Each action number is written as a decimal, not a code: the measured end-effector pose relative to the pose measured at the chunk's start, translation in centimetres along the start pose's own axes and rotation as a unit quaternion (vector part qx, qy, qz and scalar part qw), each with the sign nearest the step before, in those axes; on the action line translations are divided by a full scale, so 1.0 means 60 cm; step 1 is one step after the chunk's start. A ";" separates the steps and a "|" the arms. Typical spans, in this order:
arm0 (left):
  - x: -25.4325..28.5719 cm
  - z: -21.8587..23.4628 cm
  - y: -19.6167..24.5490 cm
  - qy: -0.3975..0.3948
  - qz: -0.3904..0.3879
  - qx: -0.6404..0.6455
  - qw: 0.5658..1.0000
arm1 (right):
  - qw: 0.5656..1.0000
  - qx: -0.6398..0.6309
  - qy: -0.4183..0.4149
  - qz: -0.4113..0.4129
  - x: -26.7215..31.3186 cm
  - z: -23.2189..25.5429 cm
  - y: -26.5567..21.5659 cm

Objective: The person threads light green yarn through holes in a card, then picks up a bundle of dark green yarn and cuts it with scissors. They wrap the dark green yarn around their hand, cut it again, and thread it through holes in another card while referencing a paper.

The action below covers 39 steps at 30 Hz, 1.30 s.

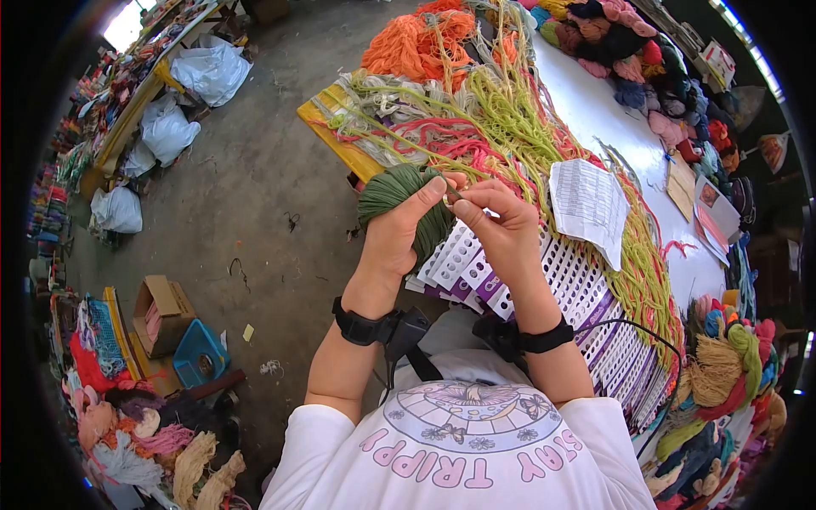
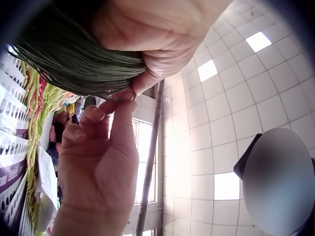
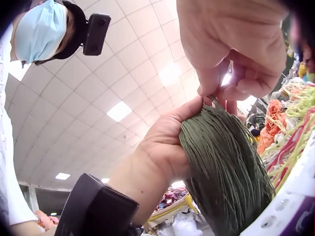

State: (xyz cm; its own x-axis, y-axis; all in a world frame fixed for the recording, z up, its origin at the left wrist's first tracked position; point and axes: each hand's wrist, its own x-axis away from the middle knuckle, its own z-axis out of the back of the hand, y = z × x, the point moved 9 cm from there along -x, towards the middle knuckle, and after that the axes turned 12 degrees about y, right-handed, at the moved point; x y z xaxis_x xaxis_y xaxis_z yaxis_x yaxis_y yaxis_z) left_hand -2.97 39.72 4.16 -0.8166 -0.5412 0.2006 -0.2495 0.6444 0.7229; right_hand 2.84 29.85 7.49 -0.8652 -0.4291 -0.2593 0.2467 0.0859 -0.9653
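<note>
A dark green bundle of thread (image 1: 393, 192) is gripped by the left hand (image 1: 398, 229), its thumb along the top near one end. In the right wrist view the strands of the green bundle (image 3: 224, 162) hang from the left hand (image 3: 165, 142) and gather at its fingertips. The right hand (image 1: 508, 229) pinches a few strands between thumb and index finger, close beside the left fingertips. From the left wrist view, the right hand (image 2: 101, 162) meets the left hand (image 2: 152, 39) at the end of the green bundle (image 2: 78, 59).
Perforated white and purple cards (image 1: 578, 289) lie in rows on the table under lime and red yarn (image 1: 510, 127). A printed sheet (image 1: 588, 204) rests on the yarn. Orange yarn (image 1: 416, 47) is at the far end. Across the floor stand a cardboard box (image 1: 161, 314) and a blue basket (image 1: 201, 354).
</note>
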 end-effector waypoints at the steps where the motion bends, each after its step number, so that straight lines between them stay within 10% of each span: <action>1: -0.001 0.001 -0.001 -0.001 0.001 -0.003 1.000 | 1.000 -0.007 -0.003 -0.009 0.000 0.000 0.002; 6: 0.002 -0.003 -0.005 -0.001 0.023 0.000 1.000 | 0.996 -0.019 -0.019 -0.080 0.002 -0.001 0.018; 15: 0.004 0.020 0.006 0.035 0.011 0.018 0.999 | 0.998 0.031 0.051 0.032 -0.007 0.017 -0.008; 17: -0.008 0.075 0.024 0.018 0.015 0.087 0.996 | 0.941 -0.232 0.065 -0.238 -0.015 0.037 0.011; 20: -0.018 0.246 0.073 0.054 0.017 0.318 0.947 | 0.831 -0.529 -0.039 -0.165 -0.092 0.214 -0.013; 21: -0.012 0.336 0.087 0.097 -0.010 0.347 0.933 | 0.882 -0.468 -0.018 -0.055 -0.112 0.320 -0.051; 22: -0.002 0.434 0.099 0.155 -0.035 0.361 0.919 | 0.972 -0.070 0.157 0.158 -0.108 0.443 -0.114; 24: 0.046 0.580 0.118 0.244 -0.087 0.348 0.901 | 0.780 0.419 0.357 0.297 -0.073 0.558 -0.244; 27: 0.065 0.515 0.111 0.136 -0.071 0.314 0.937 | 0.741 0.465 0.353 0.333 -0.118 0.623 -0.276; 30: 0.045 0.343 0.051 0.061 0.007 0.229 0.971 | 0.977 0.117 0.134 0.121 -0.175 0.446 -0.096; 33: 0.014 0.255 -0.007 0.003 0.038 0.216 0.976 | 0.948 0.119 -0.189 -0.226 -0.058 0.043 0.084; 35: 0.002 0.225 -0.020 0.005 0.028 0.207 0.978 | 0.874 0.286 -0.341 -0.192 -0.007 -0.079 0.123; 36: -0.001 0.215 -0.024 0.010 0.024 0.190 0.981 | 0.884 0.319 -0.327 0.097 -0.023 -0.098 0.189; 39: -0.007 0.209 -0.028 0.086 -0.009 0.074 0.994 | 0.922 0.347 -0.170 0.013 -0.075 -0.081 0.210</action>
State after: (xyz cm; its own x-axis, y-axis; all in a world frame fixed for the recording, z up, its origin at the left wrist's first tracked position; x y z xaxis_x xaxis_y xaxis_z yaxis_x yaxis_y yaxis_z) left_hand -8.70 45.64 -5.43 -0.7134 -0.6293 0.3084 -0.3466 0.6993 0.6251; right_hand 7.72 37.23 -3.65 -0.6971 -0.7022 -0.1444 0.5878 -0.4445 -0.6760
